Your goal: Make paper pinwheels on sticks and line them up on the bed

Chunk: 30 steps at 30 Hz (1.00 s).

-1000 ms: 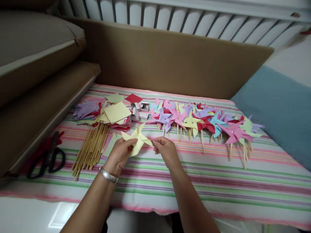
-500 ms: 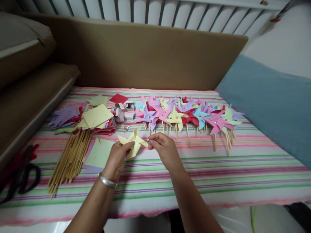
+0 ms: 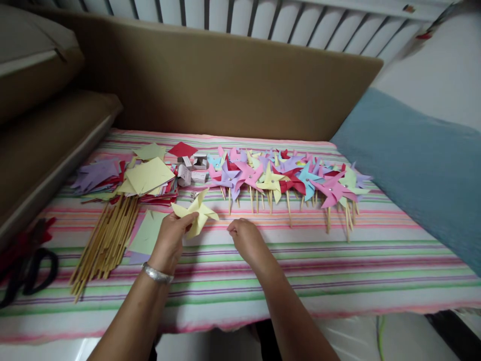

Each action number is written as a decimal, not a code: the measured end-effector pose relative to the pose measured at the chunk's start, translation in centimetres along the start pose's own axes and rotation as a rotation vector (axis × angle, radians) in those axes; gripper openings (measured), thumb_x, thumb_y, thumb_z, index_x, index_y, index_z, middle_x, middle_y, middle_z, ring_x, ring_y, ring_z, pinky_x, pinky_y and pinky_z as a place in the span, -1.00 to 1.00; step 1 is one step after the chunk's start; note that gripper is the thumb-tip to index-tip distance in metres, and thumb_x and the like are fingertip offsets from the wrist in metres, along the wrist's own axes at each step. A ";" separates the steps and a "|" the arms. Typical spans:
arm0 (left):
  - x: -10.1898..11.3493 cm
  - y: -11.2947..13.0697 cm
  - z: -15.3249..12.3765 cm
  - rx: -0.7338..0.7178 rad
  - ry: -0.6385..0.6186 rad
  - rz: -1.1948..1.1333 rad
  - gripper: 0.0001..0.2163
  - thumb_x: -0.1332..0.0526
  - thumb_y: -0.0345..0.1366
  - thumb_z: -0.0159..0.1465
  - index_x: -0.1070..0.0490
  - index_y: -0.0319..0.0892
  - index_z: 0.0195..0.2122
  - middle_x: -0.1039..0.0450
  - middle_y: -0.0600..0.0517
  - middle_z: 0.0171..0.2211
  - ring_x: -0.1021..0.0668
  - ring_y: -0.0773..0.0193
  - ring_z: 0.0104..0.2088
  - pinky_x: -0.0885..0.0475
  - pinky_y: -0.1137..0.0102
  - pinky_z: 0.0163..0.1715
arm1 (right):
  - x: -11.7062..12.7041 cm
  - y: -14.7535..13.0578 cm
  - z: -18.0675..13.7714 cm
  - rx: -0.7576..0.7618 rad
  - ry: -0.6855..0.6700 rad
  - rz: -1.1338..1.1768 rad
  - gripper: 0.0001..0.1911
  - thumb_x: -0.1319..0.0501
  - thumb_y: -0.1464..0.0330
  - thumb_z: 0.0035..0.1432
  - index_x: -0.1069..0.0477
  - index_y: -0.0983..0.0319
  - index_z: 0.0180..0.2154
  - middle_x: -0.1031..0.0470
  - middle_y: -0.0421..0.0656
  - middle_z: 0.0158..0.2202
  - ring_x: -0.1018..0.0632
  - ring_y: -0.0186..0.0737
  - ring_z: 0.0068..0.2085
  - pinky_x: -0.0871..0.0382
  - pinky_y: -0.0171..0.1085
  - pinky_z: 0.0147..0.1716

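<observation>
A pale yellow paper pinwheel (image 3: 200,216) is in my left hand (image 3: 173,231), pinched near its left side by thumb and fingers, with its folded blades fanned out. To the right of it, apart from the paper, my right hand (image 3: 248,240) is closed in a pinch; whatever sits at its fingertips is hidden. Several small silver pins (image 3: 194,195) lie just behind the pinwheel. Under and left of my left wrist is a light green paper square (image 3: 148,235) on other sheets.
Finished pinwheels on sticks (image 3: 270,180) spread across the back right. Wooden sticks (image 3: 107,240), stacked paper squares (image 3: 148,176) and small white boxes (image 3: 184,175) lie left. Black-handled scissors (image 3: 41,271) rest at far left. A brown board (image 3: 233,85) stands behind the striped cloth (image 3: 338,281).
My left hand and the pinwheel have shifted left, widening the gap between my hands. My right hand has turned, and the small silver piece seen at its fingertips earlier is now hidden.
</observation>
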State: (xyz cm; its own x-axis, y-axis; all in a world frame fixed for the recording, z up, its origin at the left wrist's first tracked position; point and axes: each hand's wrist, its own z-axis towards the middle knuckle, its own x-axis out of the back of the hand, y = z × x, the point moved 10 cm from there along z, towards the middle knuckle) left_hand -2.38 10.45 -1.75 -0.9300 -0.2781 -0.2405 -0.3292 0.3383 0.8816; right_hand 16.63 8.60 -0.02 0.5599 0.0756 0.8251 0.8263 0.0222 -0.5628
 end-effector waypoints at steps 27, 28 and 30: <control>-5.0 -0.6 -3.2 -0.005 -0.340 -0.113 -0.76 -0.37 -0.31 -0.07 -0.53 -0.28 -0.35 -0.57 -0.07 -0.40 -0.55 0.22 -0.39 -0.37 0.39 -0.33 | 3.8 -4.6 -1.0 0.134 0.208 0.550 -0.92 -0.22 0.39 0.01 -0.49 0.15 -0.47 -0.10 -0.21 0.25 -0.01 -0.08 0.28 0.16 -0.02 0.21; -5.0 -0.6 -3.2 -0.003 -0.341 -0.108 -0.76 -0.38 -0.31 -0.07 -0.53 -0.29 -0.35 -0.57 -0.07 -0.40 -0.54 0.22 -0.40 -0.37 0.39 -0.33 | 3.7 -4.6 -0.9 0.132 0.207 0.561 -0.92 -0.22 0.39 0.00 -0.49 0.15 -0.47 -0.11 -0.21 0.25 -0.03 -0.09 0.28 0.16 -0.02 0.21; -4.9 -0.6 -3.2 -0.002 -0.342 -0.101 -0.76 -0.38 -0.31 -0.07 -0.54 -0.28 -0.35 -0.57 -0.07 -0.40 -0.54 0.22 -0.40 -0.37 0.39 -0.34 | 3.6 -4.5 -0.9 0.125 0.200 0.580 -0.93 -0.22 0.39 -0.01 -0.49 0.15 -0.47 -0.12 -0.19 0.25 -0.04 -0.09 0.27 0.14 -0.03 0.21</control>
State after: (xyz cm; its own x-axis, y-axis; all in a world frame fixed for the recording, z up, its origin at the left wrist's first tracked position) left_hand 2.89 8.78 0.21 -0.8939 0.0077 -0.4482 -0.4221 0.3225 0.8473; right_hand 14.96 7.91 5.49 0.9256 -0.0778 0.3705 0.3783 0.1505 -0.9134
